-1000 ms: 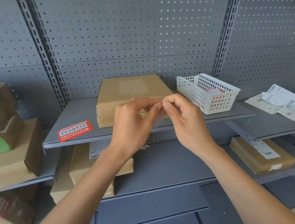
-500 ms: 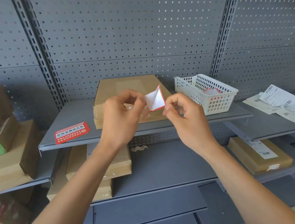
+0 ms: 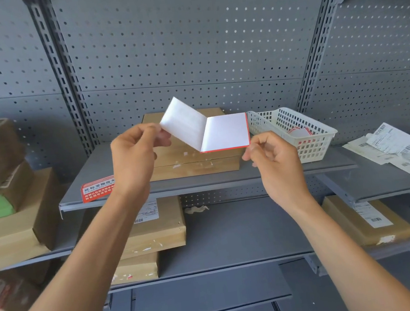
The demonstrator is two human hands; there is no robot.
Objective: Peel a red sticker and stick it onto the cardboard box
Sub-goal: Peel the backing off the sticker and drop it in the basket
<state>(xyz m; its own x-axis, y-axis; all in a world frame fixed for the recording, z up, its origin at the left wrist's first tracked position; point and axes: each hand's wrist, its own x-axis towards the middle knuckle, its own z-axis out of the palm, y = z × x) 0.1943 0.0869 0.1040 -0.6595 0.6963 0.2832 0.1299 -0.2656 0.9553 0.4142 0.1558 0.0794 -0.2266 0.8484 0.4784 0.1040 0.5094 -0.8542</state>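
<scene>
My two hands hold a sticker half peeled in front of the flat cardboard box (image 3: 194,163) on the grey shelf (image 3: 95,168). My left hand (image 3: 135,162) pinches the white backing paper (image 3: 183,124), pulled up and to the left. My right hand (image 3: 276,161) pinches the lower right corner of the red sticker (image 3: 227,132), whose white underside faces me with a red edge showing. The two sheets still join along a fold in the middle. A second red sticker (image 3: 98,190) lies on the shelf, partly behind my left wrist.
A white plastic basket (image 3: 300,128) with more red stickers stands right of the box. Loose shipping labels (image 3: 395,147) lie on the right shelf. Cardboard boxes are stacked at the left (image 3: 3,210) and on the lower shelves (image 3: 156,228). Grey pegboard backs the shelving.
My hands have moved apart and the sticker has opened out from its backing: from pinched together, to a small flap, to a wide V now.
</scene>
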